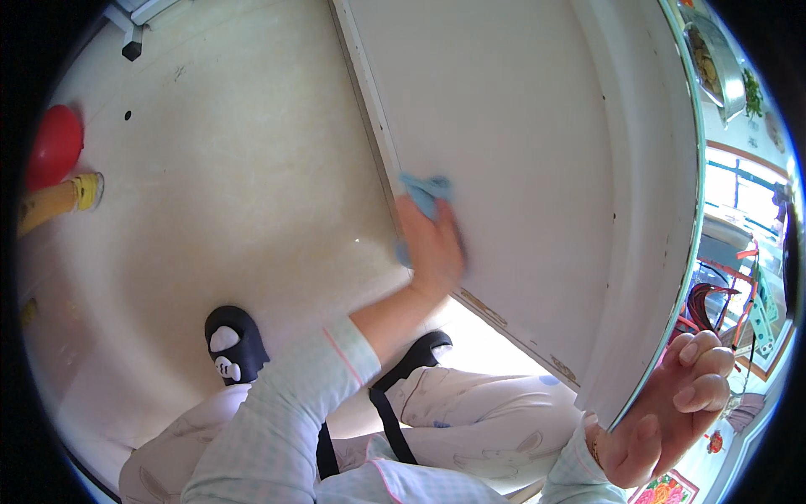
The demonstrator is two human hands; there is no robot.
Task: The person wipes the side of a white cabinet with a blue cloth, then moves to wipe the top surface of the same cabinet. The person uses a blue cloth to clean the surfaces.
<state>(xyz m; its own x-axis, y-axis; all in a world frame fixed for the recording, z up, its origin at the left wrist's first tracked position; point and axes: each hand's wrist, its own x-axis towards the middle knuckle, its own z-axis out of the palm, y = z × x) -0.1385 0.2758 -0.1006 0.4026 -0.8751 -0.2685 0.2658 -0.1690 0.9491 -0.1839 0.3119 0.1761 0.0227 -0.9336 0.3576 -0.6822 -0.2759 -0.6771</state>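
My left hand, slightly blurred, grips a light-blue cloth at the left edge of a white cabinet panel. Part of the cloth hangs below the fingers on the edge's left side. Off to the lower right, my right hand is palm up with curled fingers, its wrist by the corner of the cabinet's glass top. Nothing shows in its palm. The panel's lower edge has chipped patches.
A red balloon and an orange-yellow cylindrical object are at far left. A metal leg with a black cap stands upper left. Black slippers are on my feet. A metal bowl with food sits at upper right.
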